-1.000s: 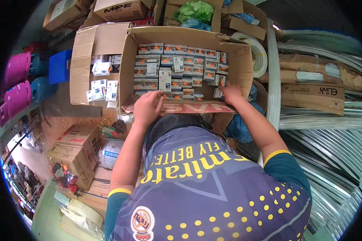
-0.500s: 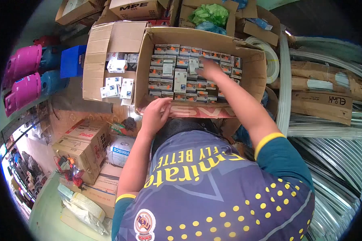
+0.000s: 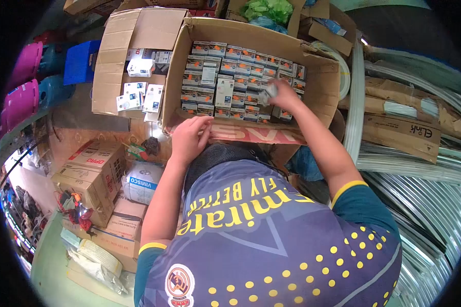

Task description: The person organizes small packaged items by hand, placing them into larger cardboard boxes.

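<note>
A large open carton (image 3: 320, 92) holds rows of small boxes with orange stickers. Two white boxes lie on top of the rows, a larger one (image 3: 224, 92) and a smaller one (image 3: 208, 73). Over the right part of the rows, my right hand (image 3: 286, 95) is closed on a small white box (image 3: 267, 94), which is slightly blurred. My left hand (image 3: 190, 134) rests at the carton's near left edge, fingers bent over the rim; what its fingertips press on is partly hidden.
Left of the large carton, a smaller carton (image 3: 112, 66) holds loose white boxes (image 3: 152, 98). Pink gas cylinders (image 3: 24, 97) stand far left, near a blue box (image 3: 81, 62). Long metallic strips (image 3: 420, 204) lie on the right. Stacked cartons (image 3: 89, 179) are at lower left.
My right hand has moved nearer the carton's front with the small white box in it. The view has shifted slightly, and my left hand stays at the rim.
</note>
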Demonstrator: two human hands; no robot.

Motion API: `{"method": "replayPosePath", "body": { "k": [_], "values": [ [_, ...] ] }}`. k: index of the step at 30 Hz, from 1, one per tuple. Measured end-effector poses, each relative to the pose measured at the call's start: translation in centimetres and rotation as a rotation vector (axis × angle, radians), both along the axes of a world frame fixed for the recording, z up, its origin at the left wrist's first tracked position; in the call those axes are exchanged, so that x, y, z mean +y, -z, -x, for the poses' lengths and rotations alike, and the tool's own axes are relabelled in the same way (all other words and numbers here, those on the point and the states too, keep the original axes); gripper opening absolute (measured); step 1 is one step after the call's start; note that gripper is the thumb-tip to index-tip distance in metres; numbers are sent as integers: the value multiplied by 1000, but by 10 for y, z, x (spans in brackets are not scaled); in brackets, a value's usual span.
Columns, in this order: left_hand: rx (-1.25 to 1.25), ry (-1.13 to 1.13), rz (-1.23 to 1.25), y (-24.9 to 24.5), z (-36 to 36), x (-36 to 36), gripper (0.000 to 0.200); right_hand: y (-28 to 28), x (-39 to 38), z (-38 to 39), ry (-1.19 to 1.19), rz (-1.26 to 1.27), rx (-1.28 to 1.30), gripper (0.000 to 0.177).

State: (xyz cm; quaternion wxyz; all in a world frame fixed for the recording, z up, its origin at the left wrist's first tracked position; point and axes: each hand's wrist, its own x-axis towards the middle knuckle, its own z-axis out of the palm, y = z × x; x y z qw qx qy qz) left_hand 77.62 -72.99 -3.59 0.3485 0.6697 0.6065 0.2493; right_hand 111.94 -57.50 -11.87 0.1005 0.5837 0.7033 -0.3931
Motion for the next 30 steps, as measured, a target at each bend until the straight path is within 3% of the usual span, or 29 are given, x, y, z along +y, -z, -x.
{"method": "replayPosePath", "body": {
  "k": [3, 5, 8, 10, 14, 19, 23, 26, 30],
  "values": [
    [73, 24, -13, 0, -4, 3, 21, 8, -43, -22, 54, -62, 36, 78],
    [103, 17, -48, 5, -6, 2, 20, 13, -59, -28, -147, -170, -4, 73],
    [128, 9, -74, 8, -8, 0, 19, 22, -55, -26, -225, 62, -88, 65],
    [129, 2, -80, 6, -9, -1, 18, 47, -53, -32, -285, -1, -71, 66],
    [139, -21, -77, 3, -11, -6, 17, 45, -44, -28, -356, 0, 8, 62],
    [160, -37, -92, 3, -11, -11, 17, 19, -37, -18, -405, 173, -40, 64],
    [186, -45, -112, 6, -12, -11, 16, 31, -33, -22, -380, 266, -79, 67],
    [191, -51, -101, 5, -14, -10, 17, 65, -26, -34, -358, 185, 99, 67],
    [195, -65, -94, 4, -16, -9, 16, 59, -25, -30, -319, 25, 22, 67]
  ]
}}
